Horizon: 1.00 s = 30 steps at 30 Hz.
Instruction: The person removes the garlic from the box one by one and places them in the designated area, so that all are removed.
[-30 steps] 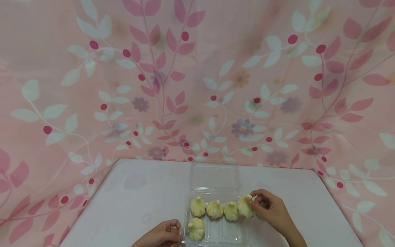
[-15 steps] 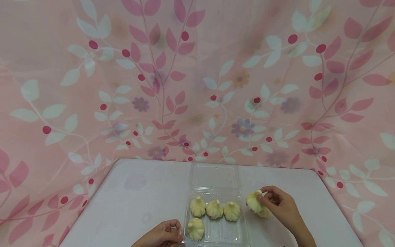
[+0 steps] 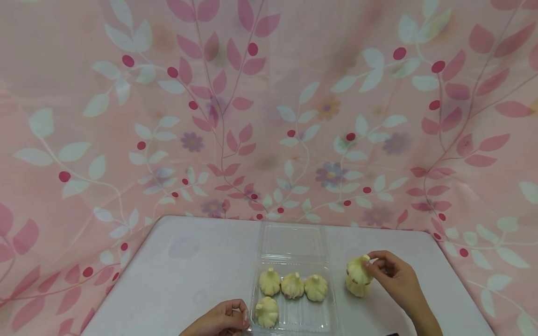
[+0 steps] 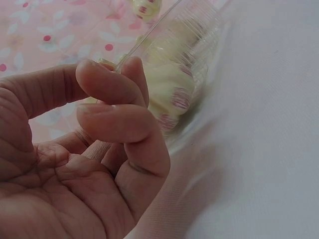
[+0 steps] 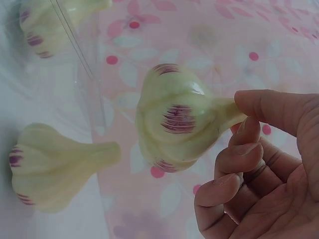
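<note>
My right hand (image 3: 392, 275) pinches a pale garlic bulb (image 5: 174, 119) by its stem, purple streaks on its cloves. A second garlic bulb (image 5: 55, 169) sits on the table; in the head view it is partly hidden below the held one. Left of these lies an open clear plastic clamshell container (image 3: 304, 319). Inside stand three garlic bulbs in a back row, including a middle bulb (image 3: 292, 285), and one front-left bulb (image 3: 266, 311). My left hand (image 3: 222, 318) pinches the container's left rim near its front corner, fingers curled, as the left wrist view shows.
The container's clear lid (image 3: 293, 240) lies folded back toward the far edge of the white table (image 3: 197, 261). A pink floral cloth (image 3: 269, 116) hangs behind the table. A small dark object (image 3: 392, 334) shows at the bottom edge.
My right hand has carried the garlic bulb rightward from the container's right edge to above the bulb on the table, which now shows more. The left hand stays at the rim.
</note>
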{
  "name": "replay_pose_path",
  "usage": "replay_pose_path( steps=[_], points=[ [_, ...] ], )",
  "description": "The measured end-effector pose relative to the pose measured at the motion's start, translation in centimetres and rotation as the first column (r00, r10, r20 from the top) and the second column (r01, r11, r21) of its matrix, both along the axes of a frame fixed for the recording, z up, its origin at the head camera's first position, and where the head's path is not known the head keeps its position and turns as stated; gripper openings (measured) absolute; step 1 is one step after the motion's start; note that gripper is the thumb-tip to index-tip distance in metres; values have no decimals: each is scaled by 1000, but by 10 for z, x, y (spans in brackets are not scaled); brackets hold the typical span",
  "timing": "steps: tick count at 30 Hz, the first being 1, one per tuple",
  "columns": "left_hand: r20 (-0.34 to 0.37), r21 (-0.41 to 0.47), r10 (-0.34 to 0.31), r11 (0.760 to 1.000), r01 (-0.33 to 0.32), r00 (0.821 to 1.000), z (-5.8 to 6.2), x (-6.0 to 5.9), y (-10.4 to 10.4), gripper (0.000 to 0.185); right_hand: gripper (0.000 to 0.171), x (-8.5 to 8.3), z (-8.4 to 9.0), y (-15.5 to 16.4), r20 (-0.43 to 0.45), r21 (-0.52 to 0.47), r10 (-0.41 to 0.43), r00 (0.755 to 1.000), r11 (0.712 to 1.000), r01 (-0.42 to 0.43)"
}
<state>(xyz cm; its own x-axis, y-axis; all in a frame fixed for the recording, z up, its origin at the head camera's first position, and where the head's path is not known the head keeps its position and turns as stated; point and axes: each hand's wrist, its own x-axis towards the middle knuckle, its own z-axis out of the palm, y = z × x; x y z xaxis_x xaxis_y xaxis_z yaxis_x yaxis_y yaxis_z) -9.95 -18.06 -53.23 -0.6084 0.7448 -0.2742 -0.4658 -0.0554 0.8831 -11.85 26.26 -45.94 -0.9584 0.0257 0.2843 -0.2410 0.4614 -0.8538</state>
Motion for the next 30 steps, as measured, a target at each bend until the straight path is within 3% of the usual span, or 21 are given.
replay_pose_path(
  steps=[17,30],
  points=[
    [2,2,1,1000,-1,1000,1,1,0,6,26,0,4,16,46,55,-110,993,993,107],
    [3,1,4,1000,-4,1000,-1,1,-1,6,33,1,7,26,88,21,-133,987,991,132]
  ],
)
